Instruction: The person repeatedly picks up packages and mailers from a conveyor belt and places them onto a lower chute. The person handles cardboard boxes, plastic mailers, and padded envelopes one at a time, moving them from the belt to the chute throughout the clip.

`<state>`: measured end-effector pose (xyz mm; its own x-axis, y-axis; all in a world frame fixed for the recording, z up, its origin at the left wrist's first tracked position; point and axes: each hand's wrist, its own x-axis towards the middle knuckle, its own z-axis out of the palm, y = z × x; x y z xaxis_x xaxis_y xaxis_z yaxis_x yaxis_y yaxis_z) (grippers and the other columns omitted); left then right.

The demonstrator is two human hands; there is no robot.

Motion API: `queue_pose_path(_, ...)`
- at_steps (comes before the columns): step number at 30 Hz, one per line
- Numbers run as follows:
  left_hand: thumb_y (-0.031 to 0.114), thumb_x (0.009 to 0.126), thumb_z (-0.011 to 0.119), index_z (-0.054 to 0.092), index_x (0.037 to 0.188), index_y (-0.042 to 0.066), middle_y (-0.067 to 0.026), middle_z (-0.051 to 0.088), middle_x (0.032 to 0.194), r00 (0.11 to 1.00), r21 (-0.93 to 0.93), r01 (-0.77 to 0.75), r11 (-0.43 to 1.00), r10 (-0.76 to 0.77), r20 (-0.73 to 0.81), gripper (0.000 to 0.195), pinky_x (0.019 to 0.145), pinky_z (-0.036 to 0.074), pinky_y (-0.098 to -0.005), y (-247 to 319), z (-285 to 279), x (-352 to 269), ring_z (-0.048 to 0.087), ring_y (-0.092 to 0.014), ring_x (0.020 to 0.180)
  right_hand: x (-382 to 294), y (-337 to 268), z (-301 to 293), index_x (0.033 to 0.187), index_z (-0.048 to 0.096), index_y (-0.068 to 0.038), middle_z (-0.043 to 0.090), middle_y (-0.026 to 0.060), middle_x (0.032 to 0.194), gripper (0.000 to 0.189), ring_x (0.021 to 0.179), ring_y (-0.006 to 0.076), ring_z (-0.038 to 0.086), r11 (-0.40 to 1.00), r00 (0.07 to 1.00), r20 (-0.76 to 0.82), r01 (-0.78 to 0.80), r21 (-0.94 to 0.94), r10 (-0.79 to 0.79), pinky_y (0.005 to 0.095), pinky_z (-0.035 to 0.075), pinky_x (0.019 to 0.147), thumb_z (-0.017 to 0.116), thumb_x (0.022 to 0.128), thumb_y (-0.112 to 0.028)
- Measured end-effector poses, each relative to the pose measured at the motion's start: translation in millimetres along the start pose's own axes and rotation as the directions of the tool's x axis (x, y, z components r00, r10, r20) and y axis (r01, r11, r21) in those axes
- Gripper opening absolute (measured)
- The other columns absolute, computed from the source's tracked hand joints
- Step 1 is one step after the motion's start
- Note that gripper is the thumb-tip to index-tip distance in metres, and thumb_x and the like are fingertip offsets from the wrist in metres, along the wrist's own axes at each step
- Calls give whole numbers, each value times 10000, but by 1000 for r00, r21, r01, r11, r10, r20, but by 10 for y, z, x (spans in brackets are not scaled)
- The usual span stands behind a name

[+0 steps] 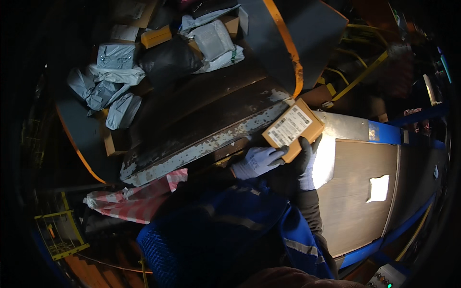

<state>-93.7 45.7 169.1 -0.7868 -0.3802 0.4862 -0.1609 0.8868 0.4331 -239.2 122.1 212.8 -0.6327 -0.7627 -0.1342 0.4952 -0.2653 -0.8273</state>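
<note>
Between my two gloved hands is a small cardboard box (293, 126), tilted, its white printed label facing up. My left hand (257, 162), in a light grey-blue glove with dark fingertips, grips the box's near left corner. On the near right side my right hand (308, 162) holds it, fingers along the edge; part of that hand is in shadow. Just beyond the box runs the worn metal lip (194, 149) of a dark chute (201, 93). To the right of my right hand a brightly lit metal plate (324, 158) borders a belt conveyor (354, 194).
Grey plastic mailers (117, 55), a black bag (169, 59) and a bubble-wrapped parcel (214, 39) lie piled on the chute. A small white packet (378, 188) rests on the conveyor. Red-and-white striped plastic (144, 199) hangs at left. A control box (387, 277) stands lower right.
</note>
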Motion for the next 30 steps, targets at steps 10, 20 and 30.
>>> queue_pose_path(10, 202, 850, 682, 426, 1288, -10, -136, 566, 1154, 188, -829, 120, 546, -832, -521, 550, 893, 428, -338, -3589, -1427, -966, 547, -215, 1015, -753, -649, -2012, 1286, 456, -30, 534, 127, 1235, 548, 1122, 251, 535, 944, 863, -443, 316, 96, -243, 444, 471, 923, 519, 887, -399)
queue_pose_path(20, 138, 783, 700, 561, 1121, 2, -132, 632, 1005, 358, -259, 623, 738, -563, -745, 390, 802, 483, -342, -3025, -1300, -82, 609, -266, 922, -1015, -674, -1625, 1404, 330, -4, 337, 218, 1425, 572, 1282, 306, 375, 334, 471, -330, -78, -939, -818, 403, 327, 1052, 527, 933, -260)
queue_pose_path(30, 180, 730, 577, 532, 901, 98, -80, 519, 861, 928, 194, 27, 981, -96, 359, 195, 653, 484, -362, -477, -430, -59, 560, -243, 794, -59, 947, -505, 1474, 174, -104, 380, 111, 1409, 613, 1265, 250, 412, 838, 769, 421, -545, 38, 481, 397, 402, 1001, 370, 989, -424)
